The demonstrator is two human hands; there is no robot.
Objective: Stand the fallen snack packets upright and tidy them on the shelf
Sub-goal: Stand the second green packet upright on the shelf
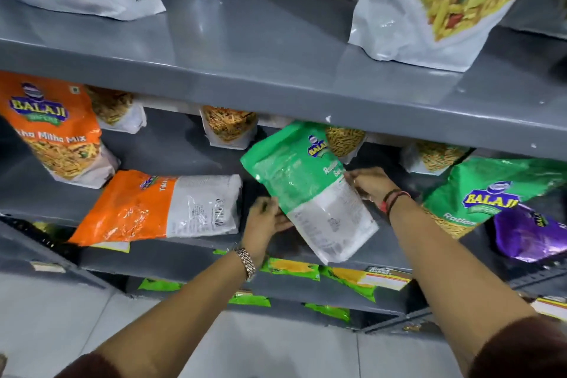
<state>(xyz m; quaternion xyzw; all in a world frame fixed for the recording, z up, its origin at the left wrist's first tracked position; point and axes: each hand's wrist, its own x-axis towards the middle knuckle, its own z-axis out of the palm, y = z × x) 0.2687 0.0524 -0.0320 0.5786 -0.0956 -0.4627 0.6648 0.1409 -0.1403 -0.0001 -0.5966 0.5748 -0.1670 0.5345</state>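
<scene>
A green and white snack packet [302, 190] hangs tilted over the middle grey shelf [184, 156], its back side facing me. My left hand [265, 218] grips its lower left edge and my right hand [369, 182] grips its right edge. To the left, an orange and white packet [159, 205] lies flat on its side on the same shelf. An orange packet [58, 129] stands upright at the far left. At the right, a green packet [487, 193] leans, with a purple packet [527, 233] lying in front of it.
Several small packets stand along the back of the middle shelf. The upper shelf [276, 49] overhangs it and carries large white snack bags [435, 3]. Lower shelves hold green and yellow packets [294, 267]. Tiled floor [46, 316] lies below.
</scene>
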